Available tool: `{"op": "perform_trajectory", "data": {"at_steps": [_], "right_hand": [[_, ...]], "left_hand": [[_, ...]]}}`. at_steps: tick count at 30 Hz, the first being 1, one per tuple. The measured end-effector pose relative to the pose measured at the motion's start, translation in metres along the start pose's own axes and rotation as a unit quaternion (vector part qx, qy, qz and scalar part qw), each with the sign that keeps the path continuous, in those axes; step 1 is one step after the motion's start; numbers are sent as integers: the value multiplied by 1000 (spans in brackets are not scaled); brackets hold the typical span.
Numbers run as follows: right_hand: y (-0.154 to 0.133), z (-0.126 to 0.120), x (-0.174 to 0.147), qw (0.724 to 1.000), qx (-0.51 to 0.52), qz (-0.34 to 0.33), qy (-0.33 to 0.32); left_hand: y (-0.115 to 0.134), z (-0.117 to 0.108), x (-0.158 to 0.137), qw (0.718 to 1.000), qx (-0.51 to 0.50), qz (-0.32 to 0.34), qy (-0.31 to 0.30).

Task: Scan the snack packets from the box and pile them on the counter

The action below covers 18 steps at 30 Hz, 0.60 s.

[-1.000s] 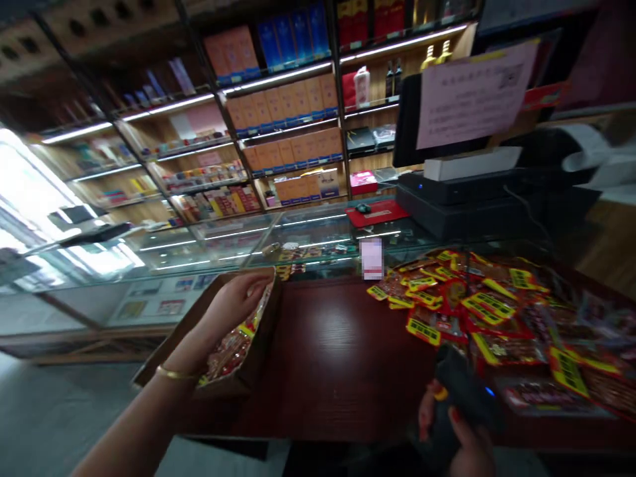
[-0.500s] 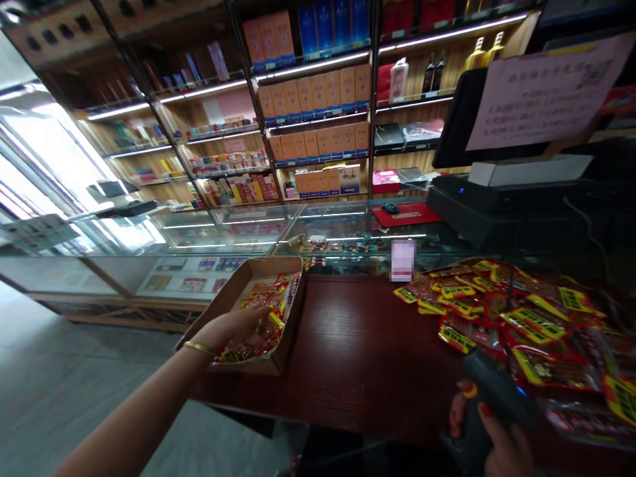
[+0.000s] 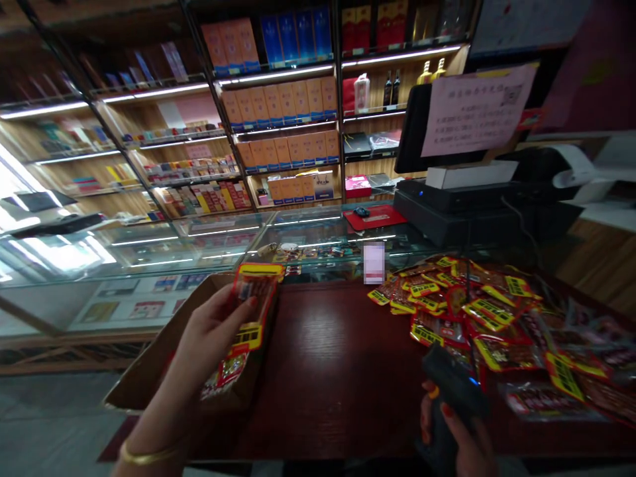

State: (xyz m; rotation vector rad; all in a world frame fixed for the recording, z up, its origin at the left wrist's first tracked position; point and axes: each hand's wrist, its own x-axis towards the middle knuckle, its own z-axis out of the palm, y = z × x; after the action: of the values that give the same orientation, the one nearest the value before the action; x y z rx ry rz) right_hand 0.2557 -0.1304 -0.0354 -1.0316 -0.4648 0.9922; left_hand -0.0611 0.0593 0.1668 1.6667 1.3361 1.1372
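My left hand (image 3: 211,338) pinches a red and yellow snack packet (image 3: 258,285) with a clear front, raised above an open cardboard box (image 3: 149,358). More packets lie inside the box, partly hidden behind my hand and wrist. In my right hand (image 3: 460,430) is a dark barcode scanner (image 3: 452,384), gripped by its handle, with a small blue light showing on its side. A spread pile of similar snack packets (image 3: 491,315) covers the right part of the dark red tabletop (image 3: 322,371), just beyond the scanner.
A glass display counter (image 3: 223,232) runs behind the table. A monitor (image 3: 412,126) with a pink paper sheet (image 3: 477,109) stands at the back right. Near it are a red mat (image 3: 375,217) and a mouse. Lit shelves hold boxes and bottles.
My left hand has lifted a snack packet up out of the cardboard box. The view has turned rightward, and the scanner stays in my right hand.
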Motion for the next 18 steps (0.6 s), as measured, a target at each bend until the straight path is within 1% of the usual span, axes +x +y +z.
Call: {"op": "perform_trajectory", "data": {"at_steps": [1,2,3,5,7,8,10,13,15,18], "right_hand": [[3,-4,2,1000,-3,3,-5],[6,-8,4,1000,-6,7,-10],[10,-12,6,1000,-11,14,-6],[13,-15,7,999,-14,26,20],[12,-9,4,998,-19,19,65],[10,-3,2,996,-24,8,82],[4,11,-2,995,-29,-6,91],[-6,28,-3,995,-43,-8,90],[-10,34,-1,992,-75,10,99],[-14,37,-2,983,-142,28,114]], "left_hand": [[7,27,0,997,-64,-2,-38],[10,56,2,989,-121,-14,-88],[8,85,6,975,-172,-34,-139],[-8,137,16,941,-243,-92,-217],[-34,176,25,926,-263,-128,-239],[-48,189,28,925,-262,-133,-242],[-73,201,30,921,-259,-122,-263],[-95,201,30,904,-263,-114,-316],[-100,197,32,906,-253,-126,-316],[-100,192,36,918,-214,-129,-308]]}}
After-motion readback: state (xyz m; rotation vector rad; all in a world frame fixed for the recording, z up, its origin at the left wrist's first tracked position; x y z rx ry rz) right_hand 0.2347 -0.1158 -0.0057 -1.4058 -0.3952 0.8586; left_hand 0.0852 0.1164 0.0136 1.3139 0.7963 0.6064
